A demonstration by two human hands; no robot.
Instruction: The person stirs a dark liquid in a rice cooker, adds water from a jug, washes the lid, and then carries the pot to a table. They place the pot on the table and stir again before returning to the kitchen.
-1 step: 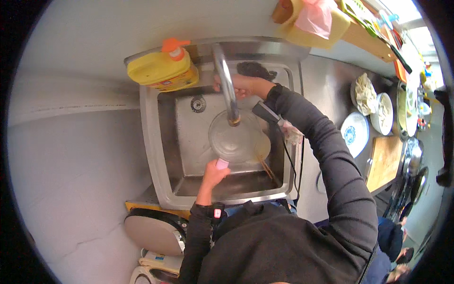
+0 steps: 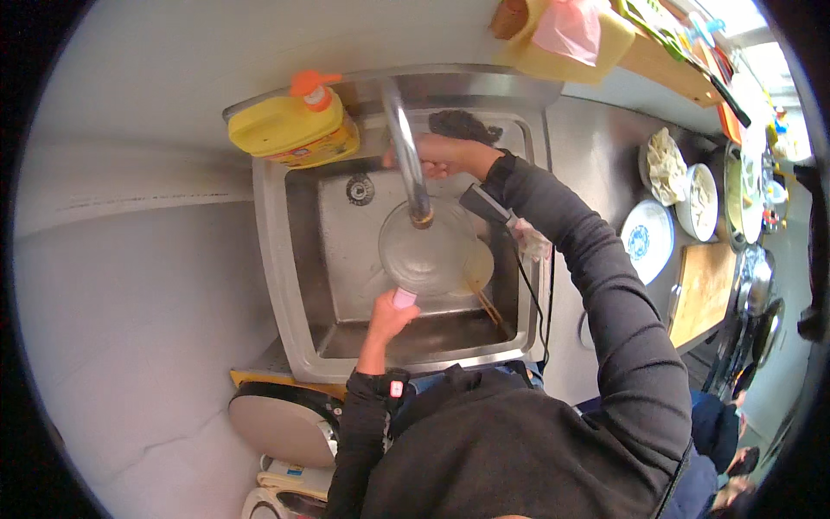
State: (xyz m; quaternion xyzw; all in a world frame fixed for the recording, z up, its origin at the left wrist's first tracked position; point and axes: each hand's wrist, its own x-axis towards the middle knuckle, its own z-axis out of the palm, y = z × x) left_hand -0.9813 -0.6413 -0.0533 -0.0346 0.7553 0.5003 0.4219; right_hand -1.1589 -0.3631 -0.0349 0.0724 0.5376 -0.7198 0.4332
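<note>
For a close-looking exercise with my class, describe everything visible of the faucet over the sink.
The faucet is a shiny, silver-coloured tube, metal by its look, with a brownish tip. It slants forward from the back of the sink, ending above a clear round vessel. The right hand passes behind it; whether they touch is hidden, and I cannot tell if water runs.

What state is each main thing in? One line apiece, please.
Left hand: closed on a pink piece
Right hand: partly hidden, grip unclear
Faucet: above the round vessel; flow unclear
Yellow jug: upright, orange pump attached
Blue-patterned plate: face up
Cutting board: lying flat
</note>
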